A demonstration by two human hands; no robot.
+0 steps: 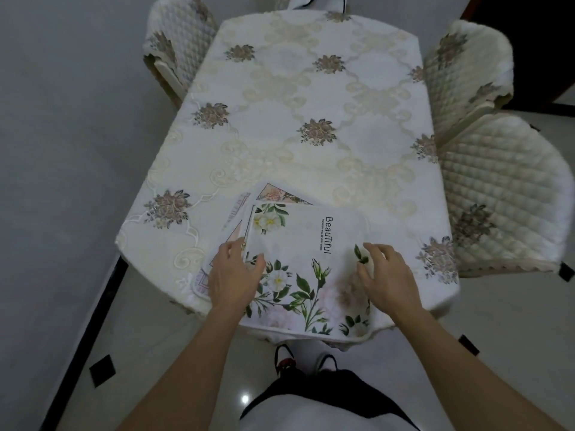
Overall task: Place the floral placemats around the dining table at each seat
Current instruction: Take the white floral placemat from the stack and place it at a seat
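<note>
A stack of floral placemats lies at the near end of the dining table (pixel 311 98), which wears a cream cloth with flower motifs. The top placemat (pixel 311 244) is white with green leaves, white flowers and the word "Beautiful". Under it, pink-patterned placemats (pixel 277 192) stick out at the far and left sides. My left hand (pixel 233 272) rests on the top mat's left edge, fingers curled over that edge. My right hand (pixel 385 275) presses its spread fingertips on the mat's right part.
Quilted cream chairs stand around the table: one at the far left (pixel 177 48), two on the right (pixel 466 73) (pixel 504 194), and one at the far end (pixel 314 1). A grey wall runs along the left. My feet stand on the glossy floor (pixel 497 337) below.
</note>
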